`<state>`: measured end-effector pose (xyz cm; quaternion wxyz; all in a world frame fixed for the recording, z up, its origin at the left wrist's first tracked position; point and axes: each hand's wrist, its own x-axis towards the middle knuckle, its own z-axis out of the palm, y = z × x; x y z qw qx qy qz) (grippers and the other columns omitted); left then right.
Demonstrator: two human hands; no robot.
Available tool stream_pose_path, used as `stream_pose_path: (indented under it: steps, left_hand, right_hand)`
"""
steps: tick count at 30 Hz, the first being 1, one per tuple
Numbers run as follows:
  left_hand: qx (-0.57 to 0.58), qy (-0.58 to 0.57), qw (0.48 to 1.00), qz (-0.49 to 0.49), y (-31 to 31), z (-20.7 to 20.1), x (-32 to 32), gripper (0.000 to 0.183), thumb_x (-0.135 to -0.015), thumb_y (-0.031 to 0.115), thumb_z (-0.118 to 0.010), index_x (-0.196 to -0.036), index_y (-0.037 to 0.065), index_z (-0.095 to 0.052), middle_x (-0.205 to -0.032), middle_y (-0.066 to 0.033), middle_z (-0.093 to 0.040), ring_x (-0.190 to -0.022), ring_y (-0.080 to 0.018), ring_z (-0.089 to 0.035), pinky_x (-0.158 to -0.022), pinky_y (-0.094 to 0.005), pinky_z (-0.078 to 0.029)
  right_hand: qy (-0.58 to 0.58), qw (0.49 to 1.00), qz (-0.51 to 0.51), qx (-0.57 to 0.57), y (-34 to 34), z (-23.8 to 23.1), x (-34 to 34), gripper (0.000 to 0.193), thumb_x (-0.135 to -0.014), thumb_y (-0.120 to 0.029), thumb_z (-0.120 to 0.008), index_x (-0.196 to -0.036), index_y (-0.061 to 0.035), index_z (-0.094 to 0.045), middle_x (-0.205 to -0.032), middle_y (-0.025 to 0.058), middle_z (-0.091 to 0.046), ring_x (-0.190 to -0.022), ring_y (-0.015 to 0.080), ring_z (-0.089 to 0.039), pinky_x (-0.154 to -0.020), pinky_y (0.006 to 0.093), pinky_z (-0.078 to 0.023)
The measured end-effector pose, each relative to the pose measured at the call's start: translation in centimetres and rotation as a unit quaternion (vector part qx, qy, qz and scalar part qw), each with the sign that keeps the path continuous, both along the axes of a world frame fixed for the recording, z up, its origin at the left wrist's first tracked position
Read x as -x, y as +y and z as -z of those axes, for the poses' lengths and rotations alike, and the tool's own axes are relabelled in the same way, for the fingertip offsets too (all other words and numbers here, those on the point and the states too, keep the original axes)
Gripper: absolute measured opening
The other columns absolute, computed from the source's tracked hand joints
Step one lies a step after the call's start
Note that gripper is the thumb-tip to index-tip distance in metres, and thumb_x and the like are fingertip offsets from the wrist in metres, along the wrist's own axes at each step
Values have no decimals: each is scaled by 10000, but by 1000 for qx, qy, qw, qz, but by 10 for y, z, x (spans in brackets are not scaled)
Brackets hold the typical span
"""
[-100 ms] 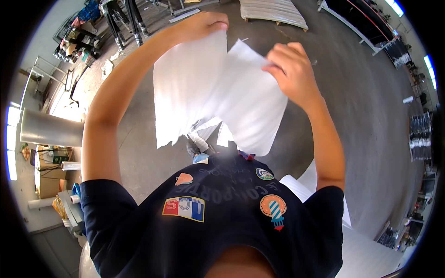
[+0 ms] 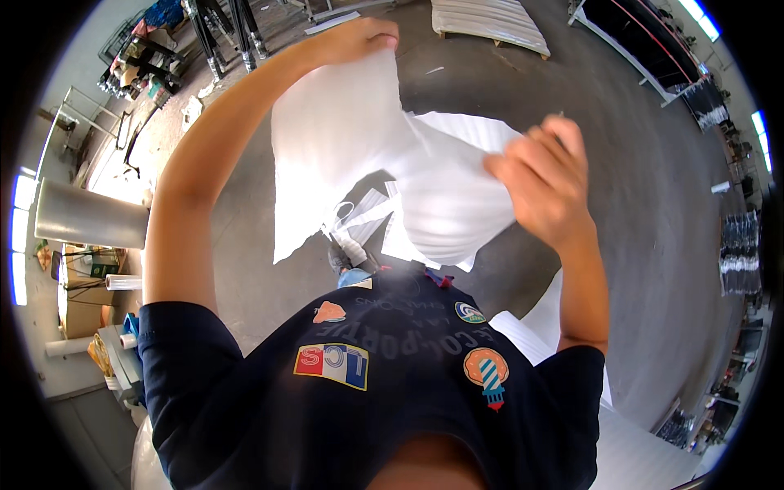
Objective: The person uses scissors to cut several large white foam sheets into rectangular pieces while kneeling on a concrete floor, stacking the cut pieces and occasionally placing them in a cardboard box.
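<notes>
A thin white sheet (image 2: 335,131), which looks like packing foam, hangs in the air in front of my body. My left hand (image 2: 363,39) is closed on its top edge at the far side. At the right, my right hand (image 2: 547,175) grips another part of the sheet with bent fingers, slightly smeared by motion. Between the hands the top edge dips in a notch, and the right part is folded over and bunched. The lower edge is ragged, with a gap and narrow strips near my shoe (image 2: 339,260).
A large pale roll (image 2: 90,214) stands out at the left, above smaller rolls and cardboard. A wrapped white stack (image 2: 490,24) lies on the floor at the far side. Black racks (image 2: 637,41) stand far right. More white sheeting (image 2: 645,449) spreads at the lower right.
My right hand has moved right and a little nearer, drawing its part of the sheet along and folding it over. The notch between the hands has widened. My left hand has hardly moved.
</notes>
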<state>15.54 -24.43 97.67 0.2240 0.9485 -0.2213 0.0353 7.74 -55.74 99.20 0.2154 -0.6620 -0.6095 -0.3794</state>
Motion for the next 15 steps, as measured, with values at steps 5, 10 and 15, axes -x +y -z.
stream_pose_path:
  steps: [5,10,15]
  left_hand:
    - [-16,-39,999,-25,73,43,-28,173,-876,180,-441,-902,34,-530,-802,-112,-571,-744,-250,-534,-689,-339,-420]
    - [-44,-20,992,-113,172,94,-24,175,-863,180,-461,-890,23,-536,-805,-134,-582,-749,-260,-552,-682,-343,-421]
    - [-8,-14,977,-213,232,129,10,143,-859,154,-476,-874,30,-546,-803,-128,-580,-748,-236,-546,-680,-339,-415]
  right_hand:
    - [55,998,-32,-28,-50,-24,28,119,-571,-100,-597,-678,-52,-617,-630,40,-513,-481,150,-409,-625,322,-353]
    - [195,970,-5,-143,-151,-31,25,117,-732,-105,-601,-679,-54,-509,-605,38,-452,-560,139,-403,-628,384,-334]
    - [320,867,121,-363,-325,4,-4,158,-795,-126,-612,-912,-25,-585,-903,82,-564,-857,168,-501,-864,366,-361]
